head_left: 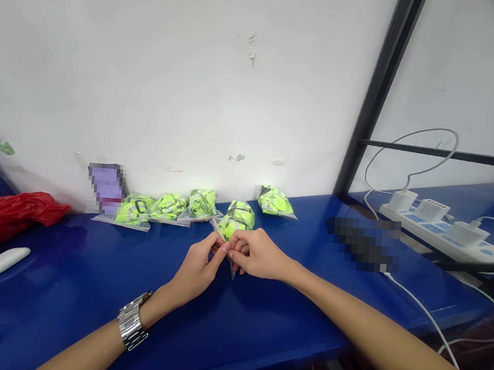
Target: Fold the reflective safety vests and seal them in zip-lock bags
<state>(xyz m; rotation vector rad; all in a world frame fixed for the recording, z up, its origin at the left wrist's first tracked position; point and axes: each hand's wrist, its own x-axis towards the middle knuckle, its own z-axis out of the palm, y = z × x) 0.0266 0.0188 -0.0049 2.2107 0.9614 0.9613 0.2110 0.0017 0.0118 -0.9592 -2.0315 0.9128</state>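
The bag (237, 218) is being pinched at its near edge by the left hand (199, 267) and the right hand (259, 256), its length lying beyond.

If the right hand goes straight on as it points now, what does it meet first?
Probably the left hand: the right hand points leftward, and their fingertips already meet at the clear bag.

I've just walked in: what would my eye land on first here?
The neon-green packets, lined up against the white wall at the back of the blue table, stand out first. In front of them, mid-table, the left hand and right hand pinch the held packet between their fingertips. A silver watch gleams on the left wrist, and a red bag lies at far left.
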